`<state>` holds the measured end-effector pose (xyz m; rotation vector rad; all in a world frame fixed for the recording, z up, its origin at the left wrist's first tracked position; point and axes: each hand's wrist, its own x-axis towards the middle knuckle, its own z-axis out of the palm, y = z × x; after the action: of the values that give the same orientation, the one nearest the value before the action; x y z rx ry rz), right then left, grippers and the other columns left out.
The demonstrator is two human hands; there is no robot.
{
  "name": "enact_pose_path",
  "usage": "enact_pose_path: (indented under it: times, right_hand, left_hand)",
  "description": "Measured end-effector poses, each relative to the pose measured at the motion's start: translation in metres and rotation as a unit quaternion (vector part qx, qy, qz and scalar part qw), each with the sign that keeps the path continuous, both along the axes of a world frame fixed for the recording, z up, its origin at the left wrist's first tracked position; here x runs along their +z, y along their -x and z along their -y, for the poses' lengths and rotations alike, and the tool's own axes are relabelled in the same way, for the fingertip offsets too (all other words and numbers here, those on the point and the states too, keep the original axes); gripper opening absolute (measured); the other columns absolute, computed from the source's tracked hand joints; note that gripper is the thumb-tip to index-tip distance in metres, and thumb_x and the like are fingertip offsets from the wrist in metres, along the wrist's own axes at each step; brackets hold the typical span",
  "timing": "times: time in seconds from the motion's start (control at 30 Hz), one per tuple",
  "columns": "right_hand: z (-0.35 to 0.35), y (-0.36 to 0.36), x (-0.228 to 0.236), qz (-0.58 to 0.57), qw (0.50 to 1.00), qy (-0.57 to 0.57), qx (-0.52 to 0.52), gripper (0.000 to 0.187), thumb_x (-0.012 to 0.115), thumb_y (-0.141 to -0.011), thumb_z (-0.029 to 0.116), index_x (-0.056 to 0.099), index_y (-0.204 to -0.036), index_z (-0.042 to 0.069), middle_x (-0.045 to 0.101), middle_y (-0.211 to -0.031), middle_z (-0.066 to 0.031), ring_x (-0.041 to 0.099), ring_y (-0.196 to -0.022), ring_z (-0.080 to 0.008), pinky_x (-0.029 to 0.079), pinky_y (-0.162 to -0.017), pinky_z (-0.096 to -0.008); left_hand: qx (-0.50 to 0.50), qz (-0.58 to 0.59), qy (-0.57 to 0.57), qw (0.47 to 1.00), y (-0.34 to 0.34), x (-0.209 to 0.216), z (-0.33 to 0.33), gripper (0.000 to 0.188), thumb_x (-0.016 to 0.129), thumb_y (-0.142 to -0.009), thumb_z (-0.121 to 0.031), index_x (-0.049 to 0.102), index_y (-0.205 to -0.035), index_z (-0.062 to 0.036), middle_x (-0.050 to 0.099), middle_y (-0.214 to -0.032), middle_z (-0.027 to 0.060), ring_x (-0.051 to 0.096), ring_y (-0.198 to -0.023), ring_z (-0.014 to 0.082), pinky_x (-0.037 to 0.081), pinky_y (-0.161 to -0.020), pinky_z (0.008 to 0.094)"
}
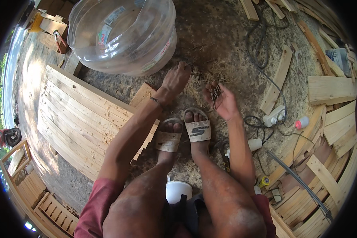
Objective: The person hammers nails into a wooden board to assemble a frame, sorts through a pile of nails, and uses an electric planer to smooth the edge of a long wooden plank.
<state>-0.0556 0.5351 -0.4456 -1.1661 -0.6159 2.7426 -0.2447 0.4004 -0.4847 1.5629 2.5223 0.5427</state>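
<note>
A bundle of nails [215,93] is cradled in the half-open right hand [222,102] (palm up). The sawdust-strewn ground [226,47] is touched by the left hand [177,78], fingertips pinched; whether its grip holds anything cannot be told.

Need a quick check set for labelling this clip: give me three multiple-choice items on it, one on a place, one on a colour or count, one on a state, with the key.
1. Where is the big clear plastic tub?
A. on the ground ahead of the feet, to the left
B. on the person's lap
C. on top of the stacked planks at right

2. What colour is the cap of the small white bottle by the power strip?
A. blue
B. pink-red
C. green

3. How is the right hand?
A. flat on the ground
B. palm up, holding a bunch of thin nails
C. gripping a hammer

Key: 1 A, the tub sits on the sawdust beyond the left hand. 2 B, the cap shows pink-red. 3 B, the nails lie across the raised palm, while the left hand reaches down to the ground.
</note>
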Motion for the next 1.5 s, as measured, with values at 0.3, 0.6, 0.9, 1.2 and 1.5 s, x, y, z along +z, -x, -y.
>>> enact_pose_path:
  times: [0.3,0.6,0.9,1.2,1.5]
  right_hand:
    - [0.014,0.145,0.23,-0.364,0.88,-0.298,0.065,0.032,0.047,-0.102,0.028,0.058,-0.118,0.003,0.065,-0.109,-0.0148,0.065,-0.101,-0.0243,0.056,-0.088,-0.0386]
    - [0.051,0.224,0.268,-0.311,0.428,-0.845,0.076,0.027,0.051,-0.098,0.01,0.056,-0.121,-0.005,0.062,-0.115,-0.0258,0.066,-0.103,-0.0284,0.06,-0.086,-0.0384]
    - [-0.048,0.111,0.057,0.098,0.626,-0.746,0.204,0.028,0.066,-0.091,0.025,0.07,-0.108,0.004,0.073,-0.095,-0.0153,0.072,-0.089,-0.0272,0.057,-0.077,-0.0382]
    - [0.004,0.095,-0.043,0.171,0.413,-0.838,0.311,0.019,0.058,-0.088,0.009,0.062,-0.107,0.004,0.066,-0.101,-0.0165,0.065,-0.094,-0.0358,0.052,-0.083,-0.0491]
    - [0.006,0.088,-0.042,0.174,0.329,-0.851,0.369,0.015,0.057,-0.09,0.008,0.063,-0.104,0.006,0.065,-0.101,-0.0123,0.062,-0.101,-0.0278,0.047,-0.089,-0.0417]
  left_hand:
    - [0.107,0.253,-0.058,0.96,0.018,0.021,0.039,0.021,0.055,-0.082,0.002,0.066,-0.101,0.004,0.065,-0.085,0.0275,0.065,-0.089,0.043,0.051,-0.077,0.0474]
    - [0.06,0.099,-0.038,0.993,0.01,-0.002,0.033,0.03,0.058,-0.079,0.0,0.07,-0.105,-0.0057,0.065,-0.105,0.0168,0.062,-0.103,0.037,0.052,-0.087,0.0441]
    - [0.019,0.026,0.019,0.999,0.012,-0.004,0.029,0.028,0.057,-0.084,-0.004,0.071,-0.107,-0.0115,0.066,-0.101,0.0123,0.065,-0.098,0.034,0.054,-0.08,0.0447]
    - [0.063,0.084,0.008,0.994,0.012,-0.002,0.036,0.024,0.059,-0.083,-0.003,0.071,-0.102,-0.0082,0.064,-0.096,0.0186,0.064,-0.091,0.0394,0.051,-0.076,0.0485]
    - [0.063,0.109,-0.174,0.977,-0.01,0.198,0.063,0.027,0.069,-0.084,0.004,0.073,-0.109,-0.0037,0.07,-0.099,0.0147,0.07,-0.087,0.0233,0.057,-0.073,0.0344]
